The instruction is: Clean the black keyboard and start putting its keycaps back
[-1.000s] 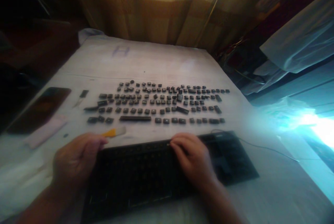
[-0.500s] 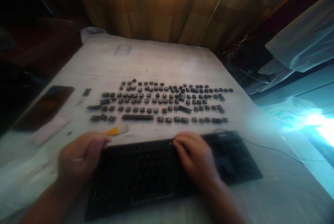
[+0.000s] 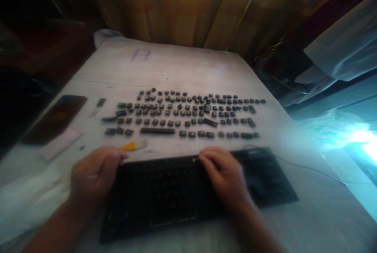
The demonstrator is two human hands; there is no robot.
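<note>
A black keyboard (image 3: 265, 178) with its keys taken off lies on a white cloth in front of me. My left hand (image 3: 92, 174) rests curled over the keyboard's left end, gripping its edge. My right hand (image 3: 225, 172) lies on the keyboard's upper middle, fingers bent and pinched together at the top edge; something small and pale shows at the fingertips, too small to name. Several loose black keycaps (image 3: 188, 113) lie in rows beyond the keyboard, with a long space bar (image 3: 157, 130) among them.
A small yellow-handled brush (image 3: 134, 145) lies just past my left hand. A dark phone (image 3: 55, 118) and a pale flat strip (image 3: 60, 143) lie at the left. The keyboard's cable (image 3: 309, 168) runs off to the right. Curtains hang behind the table.
The view has drifted slightly, so everything sits a little further right. Both hands stay in the same places on the keyboard.
</note>
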